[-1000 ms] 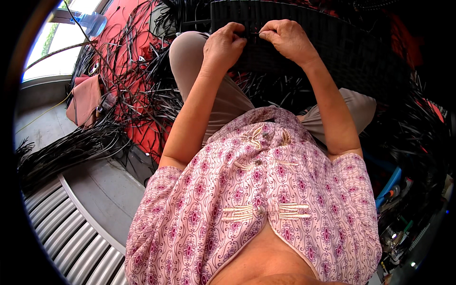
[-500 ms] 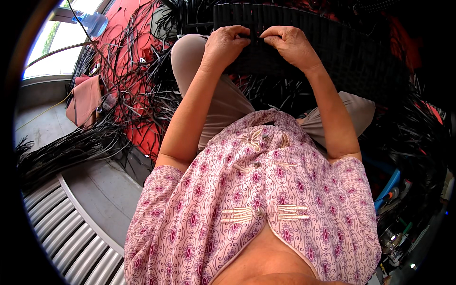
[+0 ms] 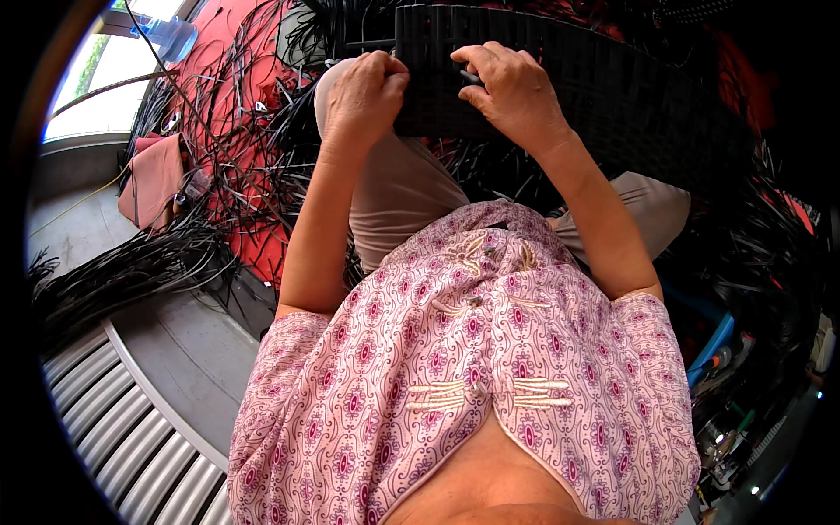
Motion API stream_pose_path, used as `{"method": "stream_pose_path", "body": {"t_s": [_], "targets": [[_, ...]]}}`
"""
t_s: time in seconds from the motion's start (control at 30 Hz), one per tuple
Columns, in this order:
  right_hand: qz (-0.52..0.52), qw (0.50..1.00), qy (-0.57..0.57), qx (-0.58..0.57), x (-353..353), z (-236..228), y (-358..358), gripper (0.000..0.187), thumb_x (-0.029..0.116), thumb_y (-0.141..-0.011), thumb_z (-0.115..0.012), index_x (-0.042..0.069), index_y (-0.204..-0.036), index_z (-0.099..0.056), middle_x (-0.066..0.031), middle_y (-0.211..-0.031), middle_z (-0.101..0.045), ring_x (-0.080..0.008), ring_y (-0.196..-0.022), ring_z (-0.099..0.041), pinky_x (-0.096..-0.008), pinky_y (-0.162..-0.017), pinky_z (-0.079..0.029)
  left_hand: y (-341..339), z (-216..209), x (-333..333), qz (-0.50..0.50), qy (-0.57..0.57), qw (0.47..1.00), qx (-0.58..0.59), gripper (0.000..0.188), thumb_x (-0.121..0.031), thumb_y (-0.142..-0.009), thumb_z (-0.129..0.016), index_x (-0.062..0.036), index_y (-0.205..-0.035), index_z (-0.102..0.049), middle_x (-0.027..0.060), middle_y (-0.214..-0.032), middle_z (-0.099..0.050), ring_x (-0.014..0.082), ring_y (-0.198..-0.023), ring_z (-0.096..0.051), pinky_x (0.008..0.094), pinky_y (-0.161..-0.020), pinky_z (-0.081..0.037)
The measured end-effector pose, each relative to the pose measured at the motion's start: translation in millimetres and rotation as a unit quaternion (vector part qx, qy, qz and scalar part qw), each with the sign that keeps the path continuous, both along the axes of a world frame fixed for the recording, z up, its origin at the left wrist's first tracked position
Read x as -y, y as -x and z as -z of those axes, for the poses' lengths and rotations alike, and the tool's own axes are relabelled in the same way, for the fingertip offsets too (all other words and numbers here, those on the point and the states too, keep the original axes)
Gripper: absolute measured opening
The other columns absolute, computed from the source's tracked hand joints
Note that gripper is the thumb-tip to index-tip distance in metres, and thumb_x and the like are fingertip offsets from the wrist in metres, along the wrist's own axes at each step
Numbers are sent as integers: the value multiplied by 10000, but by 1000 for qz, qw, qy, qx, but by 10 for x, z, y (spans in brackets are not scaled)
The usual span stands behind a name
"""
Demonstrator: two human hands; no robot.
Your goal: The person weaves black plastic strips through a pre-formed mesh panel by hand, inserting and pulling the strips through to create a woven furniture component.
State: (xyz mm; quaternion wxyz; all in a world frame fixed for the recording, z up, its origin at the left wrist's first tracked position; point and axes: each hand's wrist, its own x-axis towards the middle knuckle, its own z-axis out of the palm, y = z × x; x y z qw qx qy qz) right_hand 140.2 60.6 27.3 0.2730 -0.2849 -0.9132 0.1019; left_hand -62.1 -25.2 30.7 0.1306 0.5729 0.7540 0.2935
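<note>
One black woven panel (image 3: 604, 92) lies under the right hand (image 3: 514, 96), which pinches a dark piece (image 3: 471, 78); left hand (image 3: 360, 103) curled, hold unclear.

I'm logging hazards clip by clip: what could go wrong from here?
1. The small dark piece in the right-hand grip might slip, and would be hard to spot against the black woven panel.
2. Loose black strips lie tangled on the red floor covering beside the left leg; they could snag the left-hand grip or the panel if either shifts.
</note>
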Motion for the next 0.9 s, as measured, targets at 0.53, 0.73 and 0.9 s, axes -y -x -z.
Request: {"method": "stream_pose_path", "body": {"t_s": [0.53,0.73,0.9], "targets": [[-136,902,353,-206,-237,-45,242,240,239,-945,-705,34,-1059,-754,-24,-845,-735,-82,-783,-669,-229,-742,-558,99,-224,-76,42,-127,928,348,172,-163,-949,-662,-34,-1055,-708,-27,-804,-646,41,-663,-567,201,-609,-466],[-56,887,408,-212,-185,-20,216,185,204,-928,-724,46,-1011,-773,-10,-771,-717,-59,-686,-640,-216,-631,-542,-45,180,-169,-33,-41,998,-44,363,-400,-836,-743,-59,-961,-736,123,-843,-726,269,-798,-699,384,-746,-530],[-5,900,404,-161,-208,74,197,215,211,-906,-739,36,-1028,-766,-54,-800,-734,-78,-682,-661,-231,-624,-548,-190,224,-209,-73,1,996,-53,302,-356,-847,-729,-63,-917,-719,115,-922,-712,314,-883,-690,426,-803,-523]]}}
